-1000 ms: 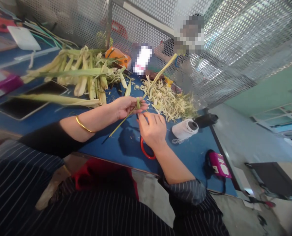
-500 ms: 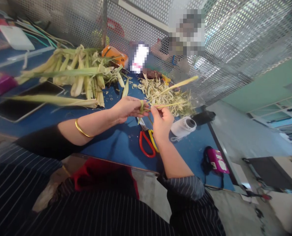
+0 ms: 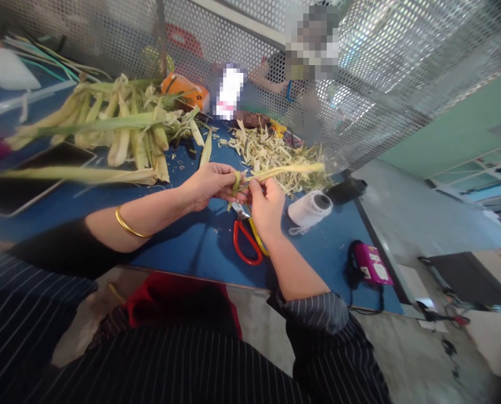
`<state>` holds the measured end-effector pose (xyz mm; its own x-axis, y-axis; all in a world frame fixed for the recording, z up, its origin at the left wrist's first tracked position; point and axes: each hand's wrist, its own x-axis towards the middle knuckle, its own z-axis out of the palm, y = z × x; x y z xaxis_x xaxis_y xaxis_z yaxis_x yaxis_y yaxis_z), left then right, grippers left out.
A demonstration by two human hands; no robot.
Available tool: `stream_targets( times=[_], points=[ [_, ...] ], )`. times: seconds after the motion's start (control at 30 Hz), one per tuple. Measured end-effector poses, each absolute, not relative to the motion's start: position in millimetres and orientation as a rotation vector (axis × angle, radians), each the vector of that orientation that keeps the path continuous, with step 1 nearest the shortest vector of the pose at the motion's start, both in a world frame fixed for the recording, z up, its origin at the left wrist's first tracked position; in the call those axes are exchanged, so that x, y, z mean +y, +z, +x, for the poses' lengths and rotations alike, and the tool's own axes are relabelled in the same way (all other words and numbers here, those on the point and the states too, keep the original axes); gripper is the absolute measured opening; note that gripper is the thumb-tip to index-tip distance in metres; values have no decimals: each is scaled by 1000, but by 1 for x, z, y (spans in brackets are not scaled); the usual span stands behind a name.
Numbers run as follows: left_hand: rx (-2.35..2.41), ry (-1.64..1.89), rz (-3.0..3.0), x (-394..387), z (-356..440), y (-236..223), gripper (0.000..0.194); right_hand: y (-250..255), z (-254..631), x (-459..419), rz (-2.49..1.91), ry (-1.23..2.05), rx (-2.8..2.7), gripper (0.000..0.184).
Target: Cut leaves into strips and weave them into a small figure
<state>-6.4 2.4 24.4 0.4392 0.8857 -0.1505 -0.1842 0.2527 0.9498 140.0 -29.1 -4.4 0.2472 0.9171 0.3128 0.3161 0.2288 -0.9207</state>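
Note:
My left hand pinches a small looped piece of pale green plant strip around its fingertips. Close beside it, my right hand has thumb and forefinger closed on a long yellow-green plant strip, whose free end points right over a heap of shreds. Whether the two pieces are joined is hidden by the fingers. Below the hands lie scissors with one red and one yellow handle, blades partly covered. A white cone of thread stands right of my right hand.
Pale green stalks are piled at the left, over a dark flat tablet-like thing. A bright-screened phone and an orange packet are at the back, before a perforated metal screen. A magenta box sits by the right edge.
The yellow-green strip has swung down from slanting upward to nearly level, and the second thin length beside it no longer shows apart. Both hands keep their pinch. The whole view has shifted slightly.

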Motion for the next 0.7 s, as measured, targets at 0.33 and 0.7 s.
stream_targets(
  times=[0.33, 0.7],
  points=[
    [734, 789, 1061, 4, -9, 24, 14, -4, 140, -24, -1238, 946, -1044, 21],
    [713, 852, 1145, 0, -7, 16, 22, -4, 139, -22, -1223, 999, -972, 25]
  ],
)
